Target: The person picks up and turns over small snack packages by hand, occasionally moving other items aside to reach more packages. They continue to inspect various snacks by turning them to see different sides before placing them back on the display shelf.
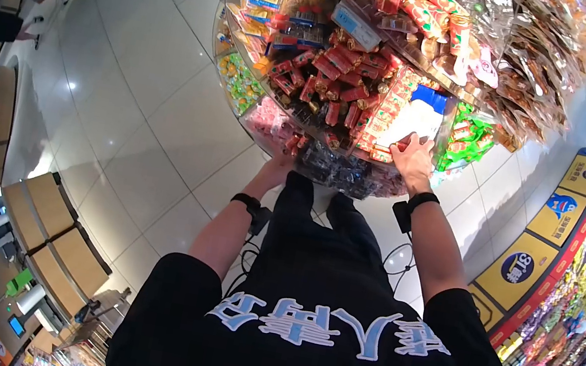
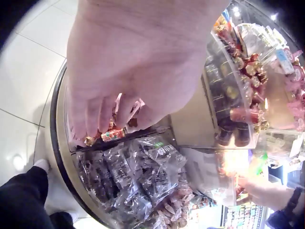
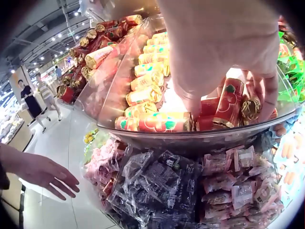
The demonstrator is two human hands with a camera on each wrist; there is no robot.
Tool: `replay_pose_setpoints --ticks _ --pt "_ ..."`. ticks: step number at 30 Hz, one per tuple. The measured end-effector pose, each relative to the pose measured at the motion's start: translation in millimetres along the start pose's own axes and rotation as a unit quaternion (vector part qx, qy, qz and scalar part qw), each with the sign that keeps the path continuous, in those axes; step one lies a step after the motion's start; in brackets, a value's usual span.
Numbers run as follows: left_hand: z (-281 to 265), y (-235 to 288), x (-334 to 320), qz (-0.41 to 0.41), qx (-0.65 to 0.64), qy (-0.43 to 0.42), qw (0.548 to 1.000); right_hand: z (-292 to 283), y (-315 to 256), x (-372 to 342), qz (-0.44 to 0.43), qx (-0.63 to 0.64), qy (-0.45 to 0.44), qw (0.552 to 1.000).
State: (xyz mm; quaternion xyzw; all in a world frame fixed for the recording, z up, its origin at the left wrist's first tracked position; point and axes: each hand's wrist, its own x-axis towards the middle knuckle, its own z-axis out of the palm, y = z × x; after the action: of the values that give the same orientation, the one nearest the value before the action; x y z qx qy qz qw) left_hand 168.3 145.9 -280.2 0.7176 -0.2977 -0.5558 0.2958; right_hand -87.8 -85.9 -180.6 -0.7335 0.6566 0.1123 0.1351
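My right hand (image 1: 414, 164) reaches into the clear-walled upper bin, its fingers curled around red-and-gold wrapped candy rolls (image 3: 229, 102) at the front. Similar candy rolls (image 3: 147, 90) line the bin's left side in a stacked row. A bright white bottom shows behind that hand. Lower down, my left hand (image 2: 138, 62) hovers by the display's front left edge, fingers relaxed and holding nothing. In the left wrist view, a red wrapped candy (image 2: 113, 134) shows just beyond its fingertips. Dark clear-wrapped packets (image 2: 133, 171) fill the compartment beside it.
Loose red rolls (image 1: 336, 73) are heaped left of the upper bin, green packets (image 1: 467, 135) to its right. A clear rim (image 3: 205, 133) runs along its front. Yellow-fronted shelving (image 1: 522, 263) stands at right. Two people (image 3: 40, 98) walk in the aisle.
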Motion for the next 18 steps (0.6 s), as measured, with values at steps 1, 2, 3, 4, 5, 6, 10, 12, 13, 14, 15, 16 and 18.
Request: replay_pose_setpoints --ticks 1,2,3,4,5,6,10,12,13,14,15,16,18 --pt "-3.6 4.2 -6.9 0.012 -0.004 -0.009 1.0 -1.7 0.3 -0.8 0.003 0.021 0.001 1.0" --pt "-3.4 -5.0 -5.9 0.009 -0.006 -0.014 1.0 -3.9 1.6 -1.2 0.006 0.041 0.001 0.999" --pt "0.0 -21.9 0.8 0.006 -0.009 -0.019 1.0 2.2 8.0 0.6 -0.008 0.081 0.02 0.996" --pt "-3.0 -20.5 -1.1 0.003 -0.012 -0.024 1.0 -1.3 9.3 -2.0 -0.009 0.098 0.023 0.995" --pt "-5.3 -19.1 -3.0 0.001 -0.006 -0.034 0.999 -5.0 9.8 -5.6 -0.011 0.115 0.026 0.993" --pt "-10.7 -3.7 -12.2 -0.002 -0.01 -0.041 0.999 -8.2 10.5 -8.5 -0.014 0.132 0.03 0.991" --pt "-22.8 17.5 -24.2 0.023 -0.019 -0.067 0.997 14.2 35.6 0.1 -0.08 0.211 0.119 0.967" --pt "-27.6 21.3 -18.8 0.047 -0.015 -0.112 0.993 17.4 42.3 8.3 -0.006 0.342 0.03 0.939" --pt "-29.9 48.3 -32.8 0.095 0.052 -0.088 0.99 19.0 46.9 12.1 0.032 0.403 -0.015 0.915" --pt "-28.9 64.0 -36.1 0.078 0.035 -0.119 0.989 22.5 50.1 15.4 0.0 0.414 0.003 0.91" --pt "-27.2 77.4 -36.2 0.061 0.019 -0.151 0.987 31.6 54.8 20.4 -0.031 0.426 0.022 0.904" --pt "-24.4 95.7 -41.2 0.043 0.004 -0.182 0.982 17.1 48.0 8.2 -0.086 0.389 0.093 0.912" --pt "-9.6 124.7 -49.4 0.002 -0.093 -0.218 0.972 -4.1 36.5 -8.7 -0.169 0.34 0.184 0.907"
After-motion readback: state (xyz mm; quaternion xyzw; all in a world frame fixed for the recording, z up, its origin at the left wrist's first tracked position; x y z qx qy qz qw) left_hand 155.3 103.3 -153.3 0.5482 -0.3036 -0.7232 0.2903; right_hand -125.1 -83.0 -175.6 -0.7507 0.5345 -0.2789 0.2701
